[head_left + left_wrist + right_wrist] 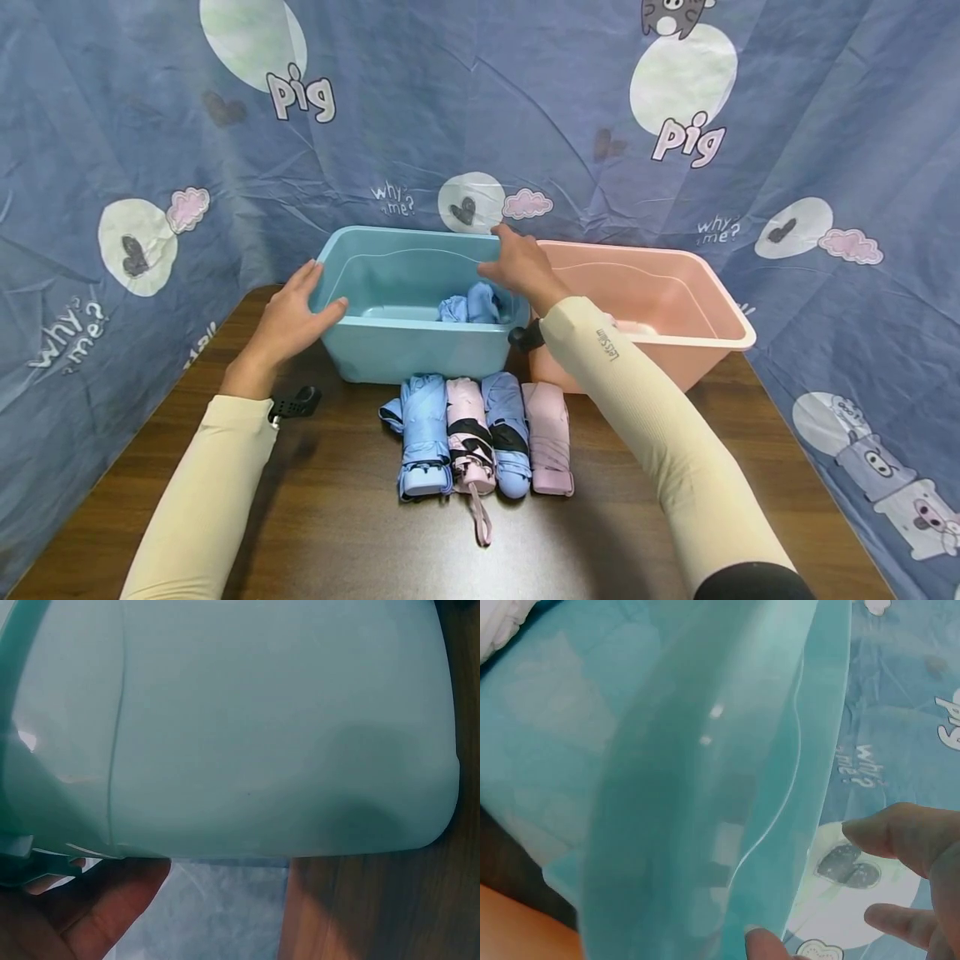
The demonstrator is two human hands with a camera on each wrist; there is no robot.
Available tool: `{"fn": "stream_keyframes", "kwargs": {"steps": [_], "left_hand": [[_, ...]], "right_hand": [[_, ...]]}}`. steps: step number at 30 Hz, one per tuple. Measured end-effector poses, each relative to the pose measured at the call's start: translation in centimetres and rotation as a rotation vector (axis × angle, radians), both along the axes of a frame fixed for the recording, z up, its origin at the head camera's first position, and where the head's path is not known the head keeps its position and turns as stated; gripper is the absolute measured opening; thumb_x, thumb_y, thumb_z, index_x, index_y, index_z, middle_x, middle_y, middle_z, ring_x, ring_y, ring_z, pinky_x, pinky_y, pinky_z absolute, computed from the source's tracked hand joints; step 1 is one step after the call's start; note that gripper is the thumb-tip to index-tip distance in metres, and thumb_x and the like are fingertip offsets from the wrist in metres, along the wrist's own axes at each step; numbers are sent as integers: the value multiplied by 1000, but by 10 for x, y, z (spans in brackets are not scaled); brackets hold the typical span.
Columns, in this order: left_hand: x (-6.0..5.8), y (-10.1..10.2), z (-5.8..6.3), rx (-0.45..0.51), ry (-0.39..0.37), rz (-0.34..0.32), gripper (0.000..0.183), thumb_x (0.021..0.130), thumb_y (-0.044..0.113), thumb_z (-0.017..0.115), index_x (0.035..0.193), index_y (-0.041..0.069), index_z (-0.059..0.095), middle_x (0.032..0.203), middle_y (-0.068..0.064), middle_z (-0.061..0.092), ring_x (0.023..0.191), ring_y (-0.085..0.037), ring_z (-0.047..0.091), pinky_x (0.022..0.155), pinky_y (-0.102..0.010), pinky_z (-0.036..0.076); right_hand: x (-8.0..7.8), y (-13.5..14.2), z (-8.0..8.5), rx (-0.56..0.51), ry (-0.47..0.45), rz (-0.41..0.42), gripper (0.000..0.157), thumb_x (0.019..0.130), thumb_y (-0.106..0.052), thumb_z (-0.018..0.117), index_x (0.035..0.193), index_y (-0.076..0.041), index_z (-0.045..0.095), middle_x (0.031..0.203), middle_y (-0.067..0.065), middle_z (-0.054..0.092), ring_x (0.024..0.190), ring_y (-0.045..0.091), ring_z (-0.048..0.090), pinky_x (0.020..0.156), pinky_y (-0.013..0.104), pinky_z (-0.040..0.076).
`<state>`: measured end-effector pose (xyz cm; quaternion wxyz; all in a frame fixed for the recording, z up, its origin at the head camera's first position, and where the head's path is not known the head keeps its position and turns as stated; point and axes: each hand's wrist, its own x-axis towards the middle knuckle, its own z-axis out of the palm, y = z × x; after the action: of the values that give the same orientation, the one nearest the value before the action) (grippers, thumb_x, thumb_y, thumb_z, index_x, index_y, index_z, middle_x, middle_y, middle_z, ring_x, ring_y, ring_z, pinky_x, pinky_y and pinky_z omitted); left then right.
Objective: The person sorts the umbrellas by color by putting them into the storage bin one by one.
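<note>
At the left end of a blue-green plastic bin (pixel 420 350), my left hand (pixel 288 321) has its thumb and fingers spread, fingertips right at the rim. In the left wrist view its finger (pixel 112 915) shows beside the bin's wall (pixel 262 750). My right hand (pixel 525 267) reaches over the bin's right end, thumb and fingers apart. The right wrist view shows those fingers (pixel 900 832) near the bin's rim, with nothing held. Inside the bin, at its right end, lie blue fabric bundles (pixel 482 302).
A pink bin (pixel 652 292) stands against the blue one's right side; my right forearm crosses before it. In front lie folded umbrellas in a row: blue (pixel 425 417), pale pink (pixel 465 408) with a strap, blue (pixel 502 400), dusty pink (pixel 547 425). A printed curtain (pixel 420 117) hangs behind the table (pixel 337 517).
</note>
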<state>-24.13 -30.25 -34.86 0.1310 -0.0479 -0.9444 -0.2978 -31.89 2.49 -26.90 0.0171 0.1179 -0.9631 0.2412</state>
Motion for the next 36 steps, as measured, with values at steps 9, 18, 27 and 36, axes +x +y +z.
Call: {"fn": "stream_keyframes", "kwargs": {"steps": [9,18,27,36], "left_hand": [[0,1,0,-8,-4,-2,85,92,49,52,153,1,18,159,-18,14,139,-49,20,105,-66,22],[0,1,-1,-4,4,-13,84,93,49,51,153,0,18,159,-19,14,139,-49,19,105,-66,22],[1,0,0,-10,1,-2,84,93,49,51,153,1,18,159,-19,14,139,-50,19,105,-68,21],[0,1,-1,-7,18,-4,84,92,48,52,153,0,19,158,-20,16,138,-51,20,105,-67,22]], "right_hand": [[3,2,0,-38,-36,2,70,88,-33,67,148,-18,35,127,16,51,82,26,60,59,31,52],[5,5,1,-57,-46,14,70,88,-33,67,149,-19,34,132,15,50,95,26,57,69,34,54],[15,18,2,-151,-85,60,70,89,-32,67,148,-21,33,133,16,50,85,25,63,59,33,57],[34,37,3,-229,-99,114,70,90,-32,67,150,-23,32,116,16,57,84,25,63,61,31,57]]}}
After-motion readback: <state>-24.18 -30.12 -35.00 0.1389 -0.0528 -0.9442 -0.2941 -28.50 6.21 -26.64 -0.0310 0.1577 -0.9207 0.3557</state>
